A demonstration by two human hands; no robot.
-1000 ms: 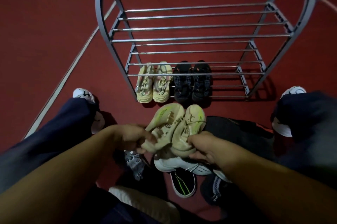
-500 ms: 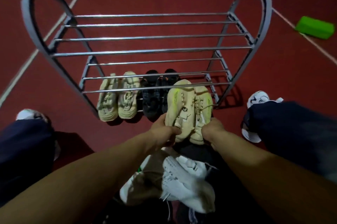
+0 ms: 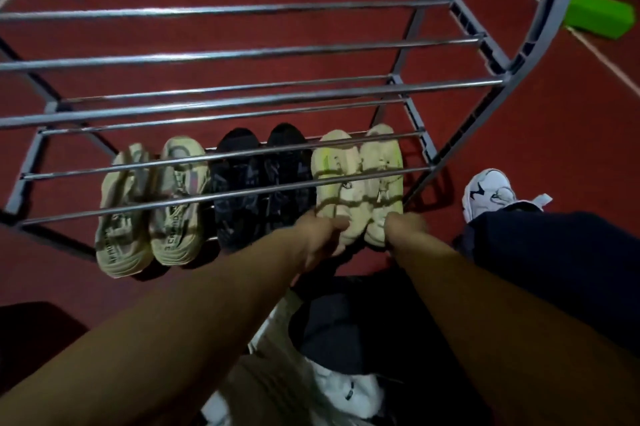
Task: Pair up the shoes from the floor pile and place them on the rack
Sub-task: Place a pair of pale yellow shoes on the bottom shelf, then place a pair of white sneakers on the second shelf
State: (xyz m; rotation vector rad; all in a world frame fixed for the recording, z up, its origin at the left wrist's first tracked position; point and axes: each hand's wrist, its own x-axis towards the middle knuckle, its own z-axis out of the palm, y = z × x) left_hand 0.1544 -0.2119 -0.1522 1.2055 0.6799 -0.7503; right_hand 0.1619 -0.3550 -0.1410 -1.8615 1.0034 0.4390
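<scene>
While gripped, six shoes racked.

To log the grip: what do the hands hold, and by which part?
The cream pair: left hand grips the left shoe at its heel, right hand the right shoe at its heel.

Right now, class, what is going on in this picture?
A person is filling a shoe rack. The left hand and right hand each grip the heel of one shoe of a cream pair, setting it on the lowest shelf beside a black pair and a beige pair. More shoes wait on the floor below.
</scene>
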